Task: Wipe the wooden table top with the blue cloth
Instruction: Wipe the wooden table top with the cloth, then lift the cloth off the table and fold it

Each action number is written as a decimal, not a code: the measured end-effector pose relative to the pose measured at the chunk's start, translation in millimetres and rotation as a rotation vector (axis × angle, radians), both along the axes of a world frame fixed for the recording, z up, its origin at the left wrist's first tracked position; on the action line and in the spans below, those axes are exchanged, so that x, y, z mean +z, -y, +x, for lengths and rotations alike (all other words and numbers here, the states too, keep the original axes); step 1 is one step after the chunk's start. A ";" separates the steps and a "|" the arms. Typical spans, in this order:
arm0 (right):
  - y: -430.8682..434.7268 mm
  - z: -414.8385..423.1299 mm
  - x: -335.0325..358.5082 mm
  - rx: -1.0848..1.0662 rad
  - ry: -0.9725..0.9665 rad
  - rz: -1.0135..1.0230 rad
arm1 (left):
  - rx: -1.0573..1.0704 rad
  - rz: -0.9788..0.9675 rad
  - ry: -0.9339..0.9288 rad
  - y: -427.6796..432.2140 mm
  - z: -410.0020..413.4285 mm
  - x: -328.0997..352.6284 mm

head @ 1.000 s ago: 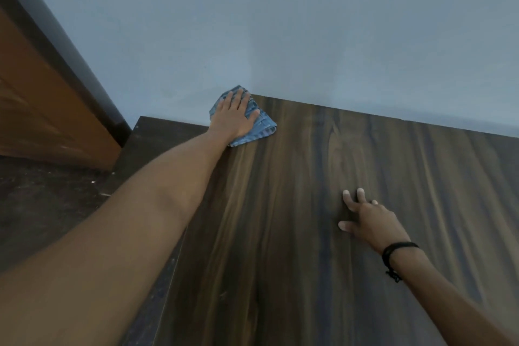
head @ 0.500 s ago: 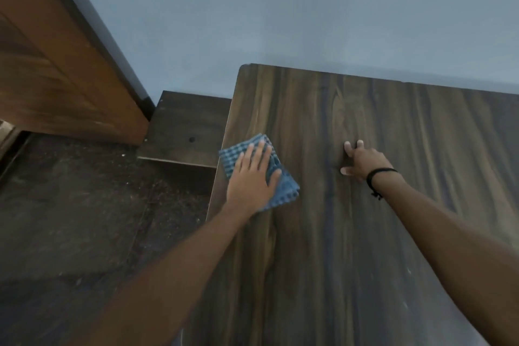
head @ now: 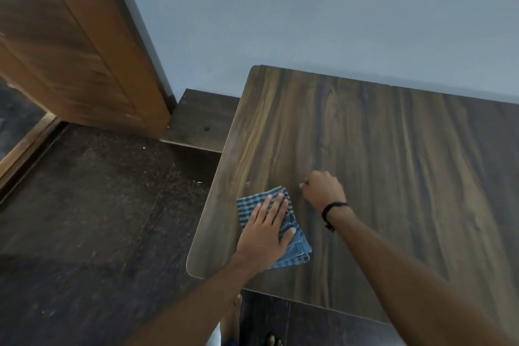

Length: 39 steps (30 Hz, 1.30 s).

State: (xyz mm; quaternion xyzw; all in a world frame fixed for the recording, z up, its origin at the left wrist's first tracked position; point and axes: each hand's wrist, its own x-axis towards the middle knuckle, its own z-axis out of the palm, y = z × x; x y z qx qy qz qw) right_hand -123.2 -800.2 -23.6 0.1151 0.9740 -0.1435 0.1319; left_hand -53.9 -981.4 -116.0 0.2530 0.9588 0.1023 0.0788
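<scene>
A folded blue checked cloth (head: 292, 247) lies on the dark wooden table top (head: 393, 163), near its front left corner. My left hand (head: 266, 230) presses flat on the cloth with straight, spread fingers. Just right of the cloth and slightly farther back, my right hand (head: 323, 189) rests on the bare wood with its fingers curled under; it holds nothing that I can see. A black band circles that wrist.
The table's far edge meets a pale blue wall (head: 309, 8). A low dark wooden shelf (head: 202, 121) sits left of the table. A brown wooden door (head: 84, 50) stands at the far left over a dark speckled floor (head: 98, 205). My foot (head: 273, 341) shows below the front edge.
My left hand has dragged the cloth from the table's far left corner toward me, down to the near left corner. My right hand has curled its fingers and stayed beside the cloth.
</scene>
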 end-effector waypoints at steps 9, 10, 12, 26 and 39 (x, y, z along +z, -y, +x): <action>33.0 49.4 -22.9 -0.137 -0.052 -0.190 | -0.108 0.096 0.294 -9.5 -57.4 26.2; 35.1 54.2 -25.0 -0.164 -0.056 -0.213 | -0.075 0.233 0.402 -8.4 -63.0 32.7; 42.1 65.2 -26.4 -0.192 -0.039 -0.244 | 0.086 0.570 0.569 -0.9 -65.3 47.5; 47.1 22.8 28.3 -0.699 0.117 -1.095 | 0.857 0.815 0.717 25.8 -65.7 98.1; -14.8 -48.0 197.6 -0.476 -0.527 -0.913 | 0.281 0.937 0.847 -13.7 -174.5 259.6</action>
